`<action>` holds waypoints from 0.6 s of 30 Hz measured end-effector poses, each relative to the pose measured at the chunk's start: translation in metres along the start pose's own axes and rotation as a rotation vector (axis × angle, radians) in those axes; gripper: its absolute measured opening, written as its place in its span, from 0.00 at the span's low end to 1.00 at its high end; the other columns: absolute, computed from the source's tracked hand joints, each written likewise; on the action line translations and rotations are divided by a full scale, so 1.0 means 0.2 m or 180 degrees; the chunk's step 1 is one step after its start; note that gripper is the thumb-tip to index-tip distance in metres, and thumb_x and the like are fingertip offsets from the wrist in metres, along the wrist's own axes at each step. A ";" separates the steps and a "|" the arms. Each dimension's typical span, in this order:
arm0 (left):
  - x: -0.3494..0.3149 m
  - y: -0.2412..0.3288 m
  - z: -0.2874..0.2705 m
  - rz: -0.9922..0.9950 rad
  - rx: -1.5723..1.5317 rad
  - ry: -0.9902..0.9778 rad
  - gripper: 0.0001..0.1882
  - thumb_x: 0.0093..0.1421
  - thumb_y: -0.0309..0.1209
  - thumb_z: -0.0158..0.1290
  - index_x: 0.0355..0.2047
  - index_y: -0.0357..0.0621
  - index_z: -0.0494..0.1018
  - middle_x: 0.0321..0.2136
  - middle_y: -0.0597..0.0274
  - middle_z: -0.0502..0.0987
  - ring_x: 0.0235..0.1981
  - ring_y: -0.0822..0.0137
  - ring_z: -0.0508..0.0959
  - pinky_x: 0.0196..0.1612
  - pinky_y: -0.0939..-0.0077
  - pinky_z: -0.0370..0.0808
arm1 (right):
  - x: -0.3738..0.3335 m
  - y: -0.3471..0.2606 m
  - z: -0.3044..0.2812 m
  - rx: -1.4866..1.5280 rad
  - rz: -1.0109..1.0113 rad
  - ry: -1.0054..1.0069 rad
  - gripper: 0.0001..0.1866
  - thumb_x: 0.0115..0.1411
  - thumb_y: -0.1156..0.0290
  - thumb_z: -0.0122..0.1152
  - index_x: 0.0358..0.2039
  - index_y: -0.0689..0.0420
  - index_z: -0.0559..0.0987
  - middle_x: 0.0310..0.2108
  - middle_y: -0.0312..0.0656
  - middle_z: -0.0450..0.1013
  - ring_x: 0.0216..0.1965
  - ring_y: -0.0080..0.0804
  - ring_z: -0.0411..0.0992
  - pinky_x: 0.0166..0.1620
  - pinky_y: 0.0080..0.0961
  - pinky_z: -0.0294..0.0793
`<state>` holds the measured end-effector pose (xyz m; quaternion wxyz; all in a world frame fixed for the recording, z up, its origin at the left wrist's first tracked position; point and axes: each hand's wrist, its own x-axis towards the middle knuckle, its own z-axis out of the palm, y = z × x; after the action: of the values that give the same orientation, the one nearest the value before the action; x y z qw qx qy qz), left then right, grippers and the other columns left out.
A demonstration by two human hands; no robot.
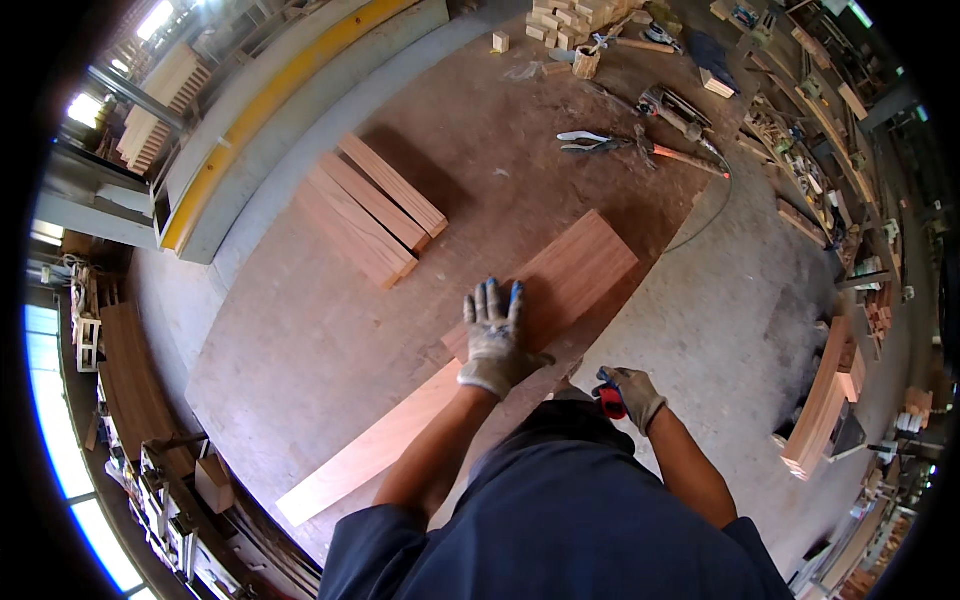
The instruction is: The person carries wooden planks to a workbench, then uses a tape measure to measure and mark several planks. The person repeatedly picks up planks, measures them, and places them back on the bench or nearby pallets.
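Observation:
My left hand point(497, 345), in a grey-white work glove with blue marks at the fingertips, lies flat with fingers stretched out on a wide reddish wooden board point(582, 272). A paler, narrower plank point(372, 445) runs from beside that hand toward the lower left; whether the two boards touch is hidden by the hand. Held low by my right side, my gloved right hand point(640, 392) is closed round a small red object point(611, 402), whose kind is mostly covered by the fingers.
Several reddish timber pieces point(370, 215) lie side by side on the brown work surface point(300, 330). Pliers point(585, 141), an orange-handled hammer point(690, 160) and a corded power tool point(680, 115) rest farther right. Small wood blocks point(565, 20) are piled at the back. Stacked beams point(822, 400) stand at right.

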<state>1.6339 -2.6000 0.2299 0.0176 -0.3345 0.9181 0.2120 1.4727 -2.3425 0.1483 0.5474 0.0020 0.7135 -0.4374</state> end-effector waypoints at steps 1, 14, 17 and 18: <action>0.04 0.02 0.02 0.0023 0.0041 -0.0012 0.68 0.39 0.57 0.73 0.74 0.41 0.51 0.72 0.30 0.51 0.74 0.34 0.48 0.75 0.39 0.39 | -0.03 -0.01 0.00 -0.0002 -0.0005 0.0039 0.22 0.68 0.56 0.66 0.44 0.67 0.84 0.36 0.38 0.81 0.33 0.24 0.74 0.41 0.25 0.76; -0.30 -0.48 -0.14 -0.0358 -0.0500 0.0570 0.68 0.31 0.49 0.78 0.72 0.44 0.56 0.65 0.37 0.62 0.66 0.37 0.60 0.69 0.44 0.55 | -0.01 0.35 -0.30 0.0512 0.0259 0.0358 0.16 0.70 0.63 0.61 0.44 0.67 0.80 0.33 0.52 0.81 0.28 0.41 0.81 0.33 0.38 0.84; -0.55 -0.69 -0.24 -0.0690 0.0009 0.0547 0.68 0.31 0.47 0.78 0.72 0.44 0.56 0.65 0.36 0.61 0.67 0.36 0.59 0.69 0.43 0.54 | -0.06 0.28 -0.29 0.0578 0.0365 0.0390 0.16 0.69 0.63 0.62 0.43 0.66 0.81 0.32 0.49 0.81 0.26 0.37 0.80 0.32 0.35 0.83; -0.61 -0.75 -0.29 -0.0794 0.0078 0.0405 0.68 0.32 0.44 0.78 0.73 0.44 0.54 0.67 0.38 0.59 0.69 0.39 0.57 0.71 0.47 0.54 | -0.09 0.22 -0.28 0.0591 0.0428 0.0437 0.16 0.69 0.63 0.63 0.43 0.66 0.82 0.32 0.47 0.81 0.25 0.36 0.79 0.32 0.33 0.82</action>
<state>1.8280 -2.6508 0.2470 -0.0104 -0.4586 0.8711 0.1752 1.4577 -2.2721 0.1359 0.5227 0.1305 0.7040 -0.4627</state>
